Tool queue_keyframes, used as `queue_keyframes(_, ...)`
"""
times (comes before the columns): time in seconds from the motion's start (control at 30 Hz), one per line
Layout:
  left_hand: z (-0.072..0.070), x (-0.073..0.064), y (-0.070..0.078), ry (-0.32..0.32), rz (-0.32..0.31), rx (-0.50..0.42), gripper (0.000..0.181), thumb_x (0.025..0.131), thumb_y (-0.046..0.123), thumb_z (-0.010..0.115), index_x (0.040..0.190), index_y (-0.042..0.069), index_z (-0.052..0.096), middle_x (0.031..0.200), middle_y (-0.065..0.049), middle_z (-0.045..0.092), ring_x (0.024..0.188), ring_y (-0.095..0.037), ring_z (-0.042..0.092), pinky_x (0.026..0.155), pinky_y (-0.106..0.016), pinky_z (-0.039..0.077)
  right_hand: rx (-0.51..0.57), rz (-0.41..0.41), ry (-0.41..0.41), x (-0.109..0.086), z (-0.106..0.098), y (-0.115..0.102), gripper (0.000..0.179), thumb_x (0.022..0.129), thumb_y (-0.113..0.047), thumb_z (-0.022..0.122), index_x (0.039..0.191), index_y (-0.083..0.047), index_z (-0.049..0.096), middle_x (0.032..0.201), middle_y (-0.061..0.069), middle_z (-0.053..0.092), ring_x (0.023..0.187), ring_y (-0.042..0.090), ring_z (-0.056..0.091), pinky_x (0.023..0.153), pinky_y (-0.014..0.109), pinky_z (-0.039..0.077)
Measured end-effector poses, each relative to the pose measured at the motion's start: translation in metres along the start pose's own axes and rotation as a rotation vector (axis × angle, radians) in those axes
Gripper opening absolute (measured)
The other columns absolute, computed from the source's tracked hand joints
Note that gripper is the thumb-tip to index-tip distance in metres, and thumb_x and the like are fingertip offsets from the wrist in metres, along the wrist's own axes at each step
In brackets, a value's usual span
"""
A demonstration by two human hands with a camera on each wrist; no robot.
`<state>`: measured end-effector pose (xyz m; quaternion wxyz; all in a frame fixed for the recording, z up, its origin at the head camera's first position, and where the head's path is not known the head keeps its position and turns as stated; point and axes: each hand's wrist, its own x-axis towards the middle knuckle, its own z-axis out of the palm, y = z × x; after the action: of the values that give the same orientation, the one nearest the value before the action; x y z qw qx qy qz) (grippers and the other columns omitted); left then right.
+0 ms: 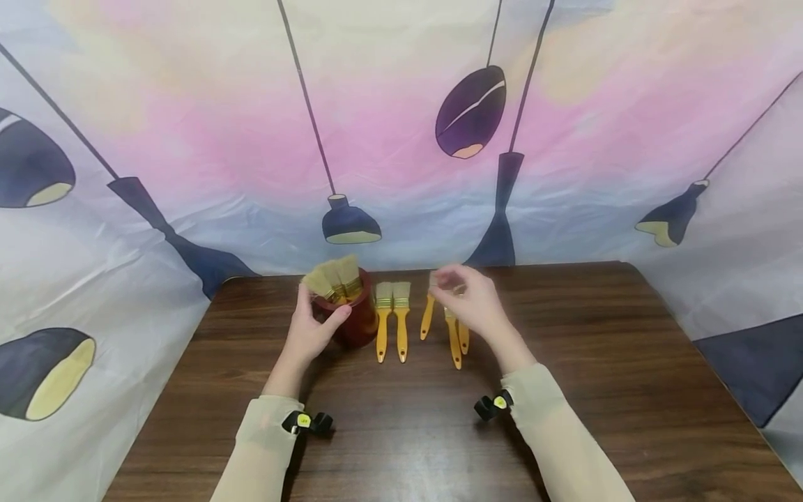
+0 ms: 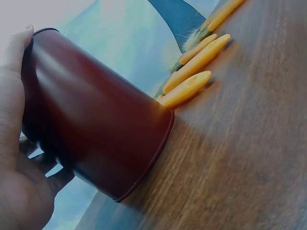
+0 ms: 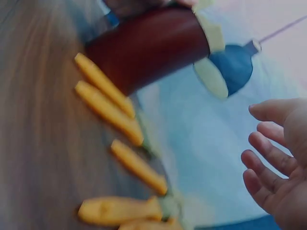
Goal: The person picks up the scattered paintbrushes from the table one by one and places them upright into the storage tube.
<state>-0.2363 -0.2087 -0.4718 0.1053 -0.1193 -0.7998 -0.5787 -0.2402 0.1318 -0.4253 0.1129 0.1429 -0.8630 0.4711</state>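
Note:
A dark red cylindrical cup [image 1: 359,325] holds several paintbrushes [image 1: 337,277] with their pale bristles up. My left hand [image 1: 309,328] grips this cup by its left side and rim, the thumb on the near side; the left wrist view shows the fingers round the cup wall. My right hand [image 1: 472,298] hovers above the loose brushes on the right, its fingers bent loosely with nothing between them in the right wrist view. Under it lie a single paintbrush [image 1: 428,317] and a pair of paintbrushes [image 1: 454,341], their bristle ends partly hidden by the hand.
Two more yellow-handled paintbrushes [image 1: 392,321] lie side by side just right of the cup. All rest near the back edge of a dark wooden table [image 1: 401,425]. Behind hangs a cloth [image 1: 401,160] printed with lamps.

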Motion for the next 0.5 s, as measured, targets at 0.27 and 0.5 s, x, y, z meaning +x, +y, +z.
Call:
queue_keyframes(0.27, -0.003, -0.001, 0.006, -0.015, -0.012, 0.045, 0.094, 0.091, 0.015, 0.087, 0.165, 0.014, 0.029, 0.157, -0.019, 0.045, 0.148, -0.036, 0.043, 0.125, -0.064, 0.032, -0.05, 0.079, 0.047, -0.021, -0.01, 0.037, 0.038, 0.099, -0.031, 0.083, 0.127, -0.007, 0.077, 0.117, 0.01, 0.078, 0.103, 0.029, 0.074, 0.092, 0.05, 0.06)
queue_keyframes(0.5, -0.003, -0.001, 0.009, -0.024, -0.024, 0.069, 0.093, 0.092, 0.02, 0.089, 0.164, 0.016, 0.03, 0.157, -0.018, 0.047, 0.149, -0.036, 0.044, 0.126, -0.064, 0.031, -0.076, 0.156, 0.06, -0.027, -0.012, 0.053, 0.039, 0.098, -0.027, 0.084, 0.126, -0.001, 0.075, 0.117, 0.015, 0.078, 0.105, 0.033, 0.075, 0.096, 0.052, 0.059)
